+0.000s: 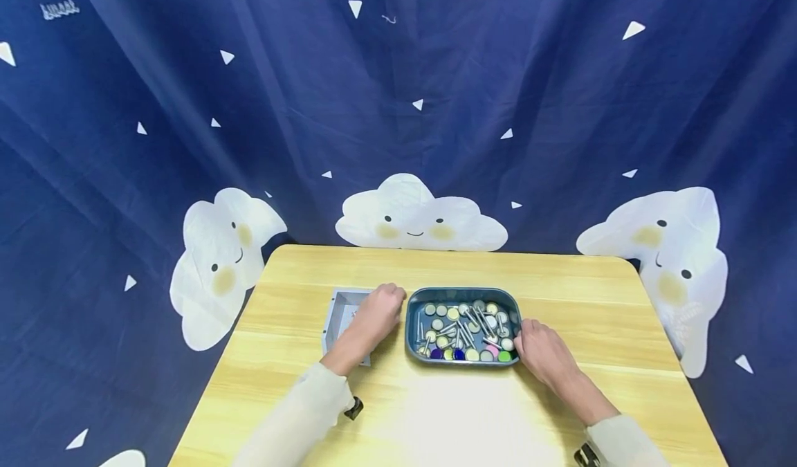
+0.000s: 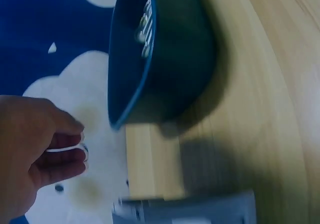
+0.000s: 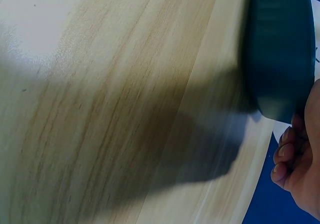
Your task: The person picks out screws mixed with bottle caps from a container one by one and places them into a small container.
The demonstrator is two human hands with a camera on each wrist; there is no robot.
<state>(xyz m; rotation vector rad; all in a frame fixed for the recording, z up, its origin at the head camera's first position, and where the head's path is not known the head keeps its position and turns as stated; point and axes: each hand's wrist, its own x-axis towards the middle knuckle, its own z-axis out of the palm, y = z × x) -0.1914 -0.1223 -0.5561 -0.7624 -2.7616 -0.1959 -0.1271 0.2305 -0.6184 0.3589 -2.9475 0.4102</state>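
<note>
A dark blue-green rectangular tub (image 1: 463,362) holds several round discs, mostly pale with some purple, green and pink, and several silver metal rods. My right hand (image 1: 546,351) is at the tub's right end with curled fingers against its wall, gripping the rim; the right wrist view shows these fingers (image 3: 284,153) at the tub's end wall (image 3: 280,59). Between the tub and a grey box (image 1: 336,318), my left hand (image 1: 378,315) hovers with loosely bent fingers, apart from the tub. No held thing is clearly visible in it. My left forearm partly hides the grey box.
Both containers stand on a light wood-grain table (image 1: 560,280). Behind it hangs a dark blue curtain (image 1: 423,142) with white clouds and triangles. Small bits lie inside the grey box, too small to identify.
</note>
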